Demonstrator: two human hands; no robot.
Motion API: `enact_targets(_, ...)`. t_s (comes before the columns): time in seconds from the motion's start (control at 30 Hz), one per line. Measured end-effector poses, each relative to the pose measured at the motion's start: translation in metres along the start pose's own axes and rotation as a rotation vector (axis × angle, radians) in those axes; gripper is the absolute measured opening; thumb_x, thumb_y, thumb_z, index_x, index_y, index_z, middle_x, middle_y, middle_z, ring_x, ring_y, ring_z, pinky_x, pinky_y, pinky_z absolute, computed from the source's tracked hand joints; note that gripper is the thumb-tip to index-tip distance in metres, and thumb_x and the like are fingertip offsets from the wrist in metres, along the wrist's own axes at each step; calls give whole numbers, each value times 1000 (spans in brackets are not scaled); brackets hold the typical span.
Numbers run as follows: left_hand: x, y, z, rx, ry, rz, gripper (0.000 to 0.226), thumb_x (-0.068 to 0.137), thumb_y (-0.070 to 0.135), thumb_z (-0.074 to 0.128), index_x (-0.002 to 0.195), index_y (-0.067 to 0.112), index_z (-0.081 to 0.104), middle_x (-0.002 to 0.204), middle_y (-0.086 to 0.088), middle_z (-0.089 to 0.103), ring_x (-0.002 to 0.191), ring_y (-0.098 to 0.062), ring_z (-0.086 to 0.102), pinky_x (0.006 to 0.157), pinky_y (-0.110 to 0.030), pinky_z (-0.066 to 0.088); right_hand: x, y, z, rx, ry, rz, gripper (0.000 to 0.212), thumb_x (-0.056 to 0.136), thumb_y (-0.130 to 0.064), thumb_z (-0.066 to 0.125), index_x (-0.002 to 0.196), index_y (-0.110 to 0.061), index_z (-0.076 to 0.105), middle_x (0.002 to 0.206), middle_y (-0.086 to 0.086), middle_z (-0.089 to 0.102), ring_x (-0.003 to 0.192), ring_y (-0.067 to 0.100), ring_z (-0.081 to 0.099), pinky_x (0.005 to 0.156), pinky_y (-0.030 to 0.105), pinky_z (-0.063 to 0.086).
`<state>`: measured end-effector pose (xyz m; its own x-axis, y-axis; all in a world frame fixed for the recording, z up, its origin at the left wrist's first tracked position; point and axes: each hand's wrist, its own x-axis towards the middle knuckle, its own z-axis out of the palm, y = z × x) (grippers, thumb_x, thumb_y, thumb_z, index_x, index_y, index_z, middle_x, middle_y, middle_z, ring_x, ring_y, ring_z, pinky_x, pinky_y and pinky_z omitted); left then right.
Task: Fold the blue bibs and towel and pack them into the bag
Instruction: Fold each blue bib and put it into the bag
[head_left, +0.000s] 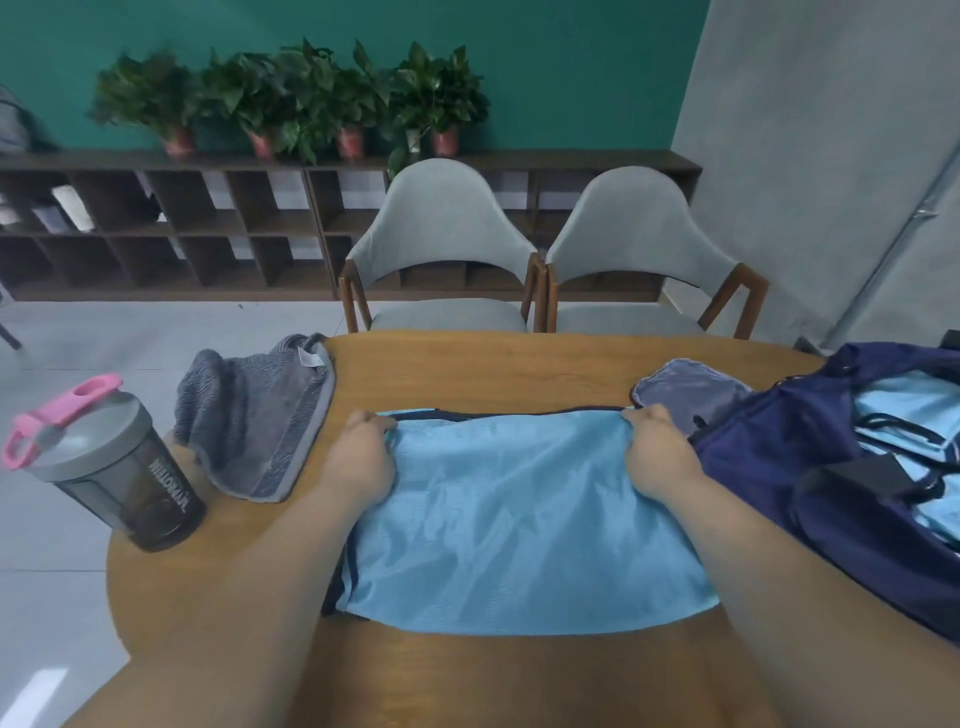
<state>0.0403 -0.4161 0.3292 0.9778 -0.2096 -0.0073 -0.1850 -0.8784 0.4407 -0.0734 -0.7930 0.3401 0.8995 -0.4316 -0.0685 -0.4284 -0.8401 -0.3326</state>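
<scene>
A light blue mesh bib (514, 525) with dark navy trim lies spread on the wooden table (467, 369) in front of me. My left hand (363, 457) pinches its far left corner and my right hand (657, 452) pinches its far right corner, both with fingers curled into the cloth. A grey towel (254, 415) lies crumpled at the table's left edge. The navy bag (810, 467) sits open at the right, with more light blue cloth (904, 415) inside it.
A grey shaker bottle (114, 462) with a pink lid stands at the table's left rim. A greyish pouch (685, 389) lies beside the bag. Two grey chairs (441, 249) stand beyond the table, then a low shelf with potted plants.
</scene>
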Motion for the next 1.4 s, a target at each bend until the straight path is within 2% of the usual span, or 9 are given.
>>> enact_targets(0.17, 1, -7, 0, 36, 62, 71, 46, 105, 16, 53, 151, 10, 52, 147, -3, 41, 99, -27, 64, 90, -42, 56, 0, 1, 5, -101, 64, -13, 66, 93, 0, 50, 157, -16, 41, 147, 3, 31, 98, 28, 59, 90, 36, 52)
enact_targets(0.23, 1, -1, -6, 87, 2, 53, 50, 106, 24, 53, 155, 14, 46, 153, -7, 32, 101, -28, 63, 93, -41, 56, -3, -3, 2, -151, 38, -31, 65, 91, -2, 53, 153, -17, 43, 146, 4, 30, 110, 30, 53, 95, 40, 52)
enact_targets(0.37, -15, 36, -27, 254, 39, -12, 55, 106, 30, 51, 157, 20, 34, 163, -15, 18, 142, -39, 35, 116, -48, 37, -26, -37, -6, -382, 92, -78, 79, 92, -17, 63, 161, -23, 27, 166, 13, 10, 144, 38, 26, 113, 49, 36)
enact_targets(0.5, -76, 88, -19, 259, -61, 230, 56, 110, 35, 39, 163, 22, 28, 172, -8, 17, 154, -31, 23, 124, -45, 27, -81, -79, 17, -186, 2, -268, 65, 109, -49, 35, 167, -23, 18, 175, 5, -2, 160, 33, 4, 128, 48, 16)
enact_targets(0.63, -132, 72, 28, 365, -215, 252, 66, 111, 56, 20, 168, 28, 3, 176, 1, -12, 162, -22, -12, 131, -44, -1, -126, -72, 54, -189, -59, -316, 89, 91, -76, 0, 167, -32, 15, 176, 0, -1, 162, 23, -4, 130, 43, 5)
enact_targets(0.7, -140, 51, 32, 353, -171, 238, 69, 108, 63, 12, 168, 32, -4, 174, 6, -18, 160, -18, -22, 131, -42, -8, -129, -54, 57, -175, -19, -263, 86, 93, -78, 3, 167, -36, 16, 176, -2, 1, 162, 22, -3, 131, 43, 4)
enact_targets(0.87, -143, 17, 17, 360, -153, 261, 72, 105, 69, 10, 168, 35, -3, 173, 12, -17, 159, -12, -21, 130, -37, -8, -125, -5, 36, -194, 21, -152, 80, 99, -76, 16, 167, -33, 18, 176, 1, 3, 162, 21, -1, 131, 41, 7)
enact_targets(1.2, -165, 15, 11, 361, 50, 314, 75, 102, 58, 9, 163, 23, 35, 172, 0, 27, 161, -19, 14, 131, -40, 4, -148, -13, 30, -233, 174, -221, 88, 98, -71, 2, 160, -22, 40, 172, 7, 25, 160, 29, 15, 128, 48, 19)
enact_targets(1.4, -169, 31, 32, 333, -99, 323, 70, 107, 61, 9, 168, 29, 13, 177, 4, 1, 162, -17, -6, 132, -41, 0, -166, -39, 55, -160, -17, -414, 78, 99, -79, 11, 167, -39, 15, 176, -7, -1, 162, 16, -7, 131, 42, 4)
